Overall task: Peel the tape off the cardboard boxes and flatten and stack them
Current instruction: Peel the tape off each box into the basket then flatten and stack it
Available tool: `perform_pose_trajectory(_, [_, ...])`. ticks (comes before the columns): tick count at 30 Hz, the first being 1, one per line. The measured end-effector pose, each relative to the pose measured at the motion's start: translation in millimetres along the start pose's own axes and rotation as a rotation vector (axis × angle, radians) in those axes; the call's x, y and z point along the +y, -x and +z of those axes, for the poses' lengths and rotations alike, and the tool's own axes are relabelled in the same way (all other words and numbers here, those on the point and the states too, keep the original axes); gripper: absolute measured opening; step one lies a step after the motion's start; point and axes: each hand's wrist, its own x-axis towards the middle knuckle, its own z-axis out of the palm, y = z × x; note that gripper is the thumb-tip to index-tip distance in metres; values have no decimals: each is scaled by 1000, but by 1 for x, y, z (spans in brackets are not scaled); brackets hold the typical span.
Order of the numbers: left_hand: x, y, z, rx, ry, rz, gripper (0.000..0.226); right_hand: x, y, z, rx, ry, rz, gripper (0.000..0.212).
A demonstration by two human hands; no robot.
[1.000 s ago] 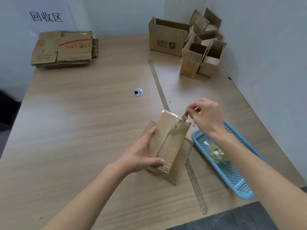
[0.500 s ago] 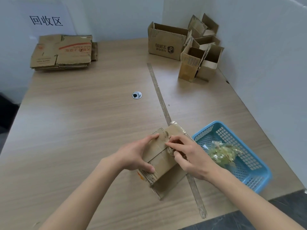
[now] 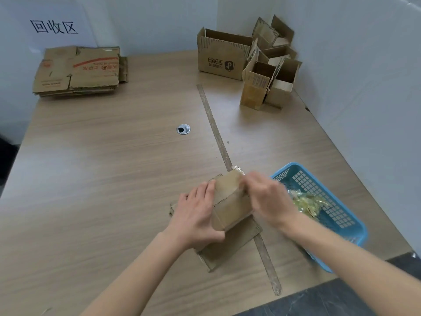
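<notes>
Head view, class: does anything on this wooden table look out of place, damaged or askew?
A worn strip of old tape runs down the wooden table, its near end frayed. The flattened cardboard stack sits slightly uneven. Otherwise nothing stands out.

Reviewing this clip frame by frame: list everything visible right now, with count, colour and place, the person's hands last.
Table: one, light wood grain, fills the view.
Tape strip on table: one, brownish, runs down the middle.
Cable grommet: one, silver, table centre.
Flattened cardboard stack: one pile, brown, far left corner.
Wall sign: one, white with black characters, above the stack.
Open cardboard boxes: about five, brown, far right corner.
Basket: one, blue plastic, near right.
Peeled tape wad: one clump, yellowish clear, inside the basket.
Box being worked on: one, brown, near centre, between both hands.
Left hand: grips the box's left side.
Right hand: blurred, at the box's top right edge.
</notes>
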Motion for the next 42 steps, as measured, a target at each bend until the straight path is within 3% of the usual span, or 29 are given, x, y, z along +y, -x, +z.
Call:
perform_pose_trajectory(3, [-24,3,-8,6,-15,41,124,54,-12,-35,5,10,307,9])
perform_pose_trajectory(6, [-33,1,-14,-30,-22,68,124,67,-8,-41,-68,-25,301,3])
perform_pose_trajectory(9, [-37,-1,-21,-59,-15,82,125,76,-11,-48,-85,-211,413,13])
perform_pose_trajectory(13, [-48,-5,-31,-98,-60,115,125,97,-10,-67,-326,-269,619,81])
perform_pose_trajectory(14, [-49,-7,-33,-105,-68,125,126,98,-10,-69,-347,-317,615,88])
perform_pose_trajectory(25, [-73,-17,-45,-148,-57,87,122,102,-3,-62,-325,-593,580,58])
perform_pose_trajectory(28, [-70,-11,-42,-187,-86,49,119,103,3,-68,-119,-590,671,47])
perform_pose_trajectory(30, [-59,-13,-39,-208,-94,10,120,85,9,-64,-17,-434,595,35])
perform_pose_trajectory(32, [-40,-19,-34,-170,-94,-8,126,46,21,-49,-89,-435,459,26])
perform_pose_trajectory(35, [-12,-22,-17,-39,-195,74,122,-15,41,-9,-243,-472,438,42])
perform_pose_trajectory(39, [-5,-17,-2,95,-257,87,114,-57,47,35,82,-616,793,35])
perform_pose_trajectory(42, [-8,-18,-1,122,-238,109,112,-69,44,46,279,-634,901,20])
